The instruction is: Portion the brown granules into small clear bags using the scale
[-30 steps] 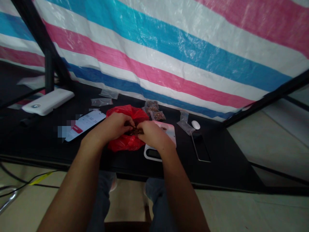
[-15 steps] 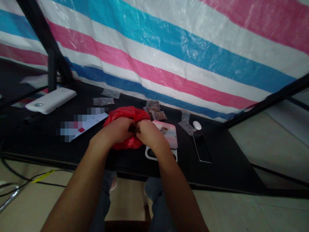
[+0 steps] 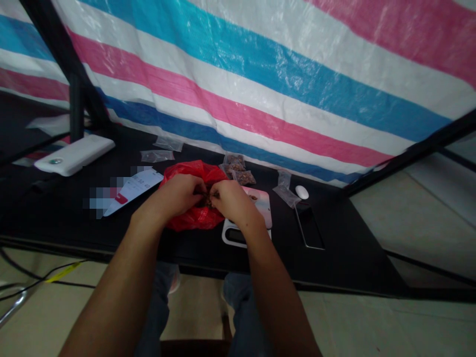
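A red plastic bag (image 3: pixel 197 218) lies crumpled and spread on the black table, with small brown pieces (image 3: pixel 208 201) in its middle. My left hand (image 3: pixel 182 196) reaches in over the bag from the left, fingers curled together; what they hold is too small to name. Opposite it, my right hand (image 3: pixel 228 198) pinches at the brown pieces with thumb and fingertips close together. Under my right wrist is a white kitchen scale (image 3: pixel 231 237) with a dark display. On the scale rests a pink lid-like tray (image 3: pixel 265 206), and a small brown lump (image 3: pixel 253 198) sits on it.
Behind the bag lie several small clear bags of brown pieces (image 3: pixel 243 177). Flat clear bags (image 3: pixel 158 156) are at the back left, others (image 3: pixel 286 193) at the right near a white oval object (image 3: pixel 302 192) and a phone (image 3: pixel 309 228). A lit phone (image 3: pixel 136 188) and white power bank (image 3: pixel 76 156) lie left.
Both hands have opened up a little and drawn slightly apart over the red bag, so more of the brown pieces shows. More of the scale's display is visible. The view has shifted slightly.
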The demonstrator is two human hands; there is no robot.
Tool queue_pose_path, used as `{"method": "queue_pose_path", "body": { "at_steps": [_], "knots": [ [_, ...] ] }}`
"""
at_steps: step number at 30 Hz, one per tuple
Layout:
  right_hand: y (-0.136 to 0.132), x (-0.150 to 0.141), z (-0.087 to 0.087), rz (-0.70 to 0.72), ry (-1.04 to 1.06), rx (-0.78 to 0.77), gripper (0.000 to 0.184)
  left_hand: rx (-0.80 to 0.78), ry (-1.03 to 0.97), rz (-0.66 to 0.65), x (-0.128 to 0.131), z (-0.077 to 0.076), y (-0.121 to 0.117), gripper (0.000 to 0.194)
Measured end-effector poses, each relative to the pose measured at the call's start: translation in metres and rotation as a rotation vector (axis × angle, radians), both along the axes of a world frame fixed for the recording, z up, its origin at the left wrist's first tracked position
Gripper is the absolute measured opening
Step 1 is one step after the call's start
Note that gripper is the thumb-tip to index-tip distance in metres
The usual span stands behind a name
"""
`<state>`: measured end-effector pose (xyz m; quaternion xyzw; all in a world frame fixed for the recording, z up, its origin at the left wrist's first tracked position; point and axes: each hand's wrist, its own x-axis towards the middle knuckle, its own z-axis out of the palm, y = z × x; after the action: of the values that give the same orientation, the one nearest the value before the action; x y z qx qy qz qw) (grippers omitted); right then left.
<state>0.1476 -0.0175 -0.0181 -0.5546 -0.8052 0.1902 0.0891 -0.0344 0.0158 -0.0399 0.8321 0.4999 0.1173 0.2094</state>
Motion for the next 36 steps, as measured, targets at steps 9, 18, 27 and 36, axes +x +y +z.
{"method": "queue_pose_path", "body": {
  "at_steps": [9,18,27,36],
  "knots": [
    [-0.003,0.027,0.017,-0.042,0.162,0.115,0.021,-0.028,-0.085,0.004,-0.001,0.008,-0.004,0.025],
    [-0.021,0.088,0.040,-0.311,0.173,0.172,0.016,-0.050,-0.128,0.002,0.002,0.009,-0.005,0.022],
    [-0.019,0.088,0.034,-0.236,0.079,0.107,0.014,-0.051,-0.213,-0.035,0.009,0.008,-0.007,0.021],
    [-0.021,0.092,0.033,-0.246,0.138,0.096,0.012,-0.090,-0.390,-0.091,0.028,0.018,-0.014,0.020]
  ]
}}
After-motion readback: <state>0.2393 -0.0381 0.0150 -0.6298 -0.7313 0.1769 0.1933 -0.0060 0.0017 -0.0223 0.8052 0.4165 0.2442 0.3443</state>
